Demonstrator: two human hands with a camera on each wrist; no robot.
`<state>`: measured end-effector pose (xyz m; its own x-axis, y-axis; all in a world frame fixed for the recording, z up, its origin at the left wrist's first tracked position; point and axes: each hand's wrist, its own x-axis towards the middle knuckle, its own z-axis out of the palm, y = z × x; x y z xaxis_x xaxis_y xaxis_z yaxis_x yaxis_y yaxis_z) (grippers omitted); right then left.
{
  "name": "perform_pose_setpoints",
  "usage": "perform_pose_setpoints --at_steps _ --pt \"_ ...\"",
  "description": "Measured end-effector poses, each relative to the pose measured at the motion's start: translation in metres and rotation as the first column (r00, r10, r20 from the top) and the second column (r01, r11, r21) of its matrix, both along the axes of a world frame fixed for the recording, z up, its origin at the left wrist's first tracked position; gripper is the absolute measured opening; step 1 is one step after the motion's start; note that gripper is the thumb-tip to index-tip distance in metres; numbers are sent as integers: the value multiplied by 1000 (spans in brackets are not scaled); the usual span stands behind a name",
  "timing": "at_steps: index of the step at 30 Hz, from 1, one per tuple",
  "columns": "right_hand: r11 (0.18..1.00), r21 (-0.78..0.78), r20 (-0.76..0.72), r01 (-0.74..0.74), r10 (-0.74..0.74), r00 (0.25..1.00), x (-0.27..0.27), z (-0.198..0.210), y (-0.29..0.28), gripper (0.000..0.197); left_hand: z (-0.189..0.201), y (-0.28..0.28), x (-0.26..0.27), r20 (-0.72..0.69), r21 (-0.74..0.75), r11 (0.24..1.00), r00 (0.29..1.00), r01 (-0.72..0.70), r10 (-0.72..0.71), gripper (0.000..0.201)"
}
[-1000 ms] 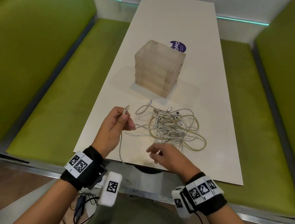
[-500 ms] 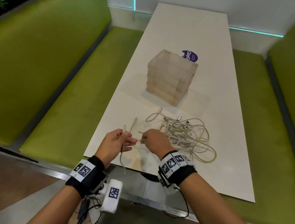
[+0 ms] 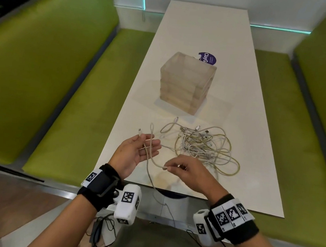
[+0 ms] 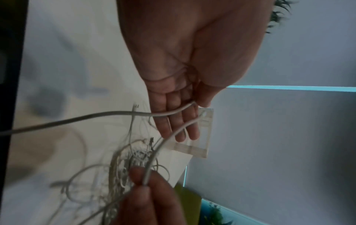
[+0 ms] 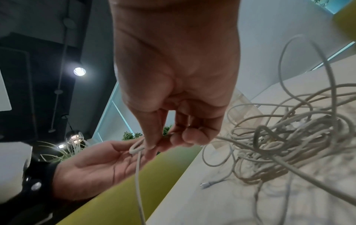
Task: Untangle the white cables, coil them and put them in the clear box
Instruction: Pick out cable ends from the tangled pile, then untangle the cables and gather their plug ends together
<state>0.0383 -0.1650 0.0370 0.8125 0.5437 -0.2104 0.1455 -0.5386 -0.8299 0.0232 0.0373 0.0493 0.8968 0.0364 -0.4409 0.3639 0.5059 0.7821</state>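
Note:
A tangle of white cables lies on the white table, in front of the clear box. My left hand is palm up at the table's near left edge. Its fingers are straight, and its thumb pinches one white cable near the plug. A loop of that cable runs across the fingers to my right hand, which pinches it between thumb and fingertips. The rest of the cable hangs over the table edge. The right hand is just in front of the tangle.
A purple round sticker lies behind the box. Green benches flank the narrow table on both sides. The table's far half is bare white surface. Dark wires hang below my wrists.
My right hand has pulled back from the left hand toward me, drawing out a loop of cable. The left hand's fingers have straightened. The cable now hangs off the table edge.

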Motion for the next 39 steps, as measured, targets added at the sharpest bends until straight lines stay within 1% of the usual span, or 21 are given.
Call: perform_pose_setpoints --at_steps 3,6,8,10,12,15,19,20,21,22,23,24,25,26,27,28,30,32,34,37,39 --pt "997 -49 28 -68 69 997 -4 -1 -1 15 6 -3 1 -5 -112 994 1000 -17 16 31" --pt "990 -91 57 -111 116 992 -6 -1 -1 17 8 -5 0 -1 -157 988 1000 6 -6 27" --pt "988 -113 49 -110 116 992 -7 -2 -1 16 8 -7 -1 6 -198 980 1000 5 -3 27" --pt "987 -119 1 -111 112 994 -8 -3 -2 16 9 -7 -2 13 -233 972 1000 -2 5 31" --pt "982 -121 -79 -142 133 988 -10 -6 -5 17 10 -5 -1 21 -241 971 1000 -3 8 30" --pt "984 -122 -153 -128 109 982 -7 -14 -14 18 14 4 4 70 -203 979 997 -24 39 29" --pt "987 -161 -125 -14 -6 992 7 -24 -43 27 21 28 11 142 -17 989 979 -147 148 30" --pt "989 -144 -105 32 -47 993 10 -24 -48 27 21 31 11 151 53 987 978 -152 143 29" --pt "991 -110 -86 74 -83 993 12 -22 -52 27 21 30 9 160 156 979 982 -129 104 28" --pt "992 -55 -78 113 -117 990 13 -20 -53 26 20 26 6 163 302 951 986 -73 24 26" --pt "988 19 -83 154 -152 985 14 -16 -51 26 18 18 2 145 459 888 985 17 -94 23" --pt "976 102 -98 192 -183 978 14 -13 -47 27 16 7 -2 104 579 807 970 119 -218 21" --pt "960 174 -111 219 -202 973 13 -8 -43 28 13 -5 -5 58 656 725 944 210 -326 23" --pt "948 223 -119 229 -207 971 13 -5 -37 28 9 -17 -8 38 690 671 912 272 -409 26" --pt "943 249 -118 222 -198 973 12 -3 -32 28 6 -28 -10 41 697 648 885 307 -463 27" --pt "943 262 -109 207 -184 977 11 -1 -27 27 5 -38 -10 62 694 648 871 314 -488 27" --pt "942 276 -95 191 -171 981 9 2 -20 26 5 -52 -10 114 671 683 870 288 -479 25" --pt "936 295 -99 191 -169 981 6 3 -17 27 5 -59 -7 142 647 724 896 238 -421 26" --pt "938 303 -109 170 -143 984 3 3 -14 27 4 -61 -6 168 571 794 917 208 -361 32" --pt "964 225 -76 140 -126 989 3 -2 -11 26 3 -63 -3 196 392 898 935 201 -294 34" --pt "990 117 -33 81 -77 996 5 -7 -15 25 7 -61 -1 211 332 929 947 163 -241 35"
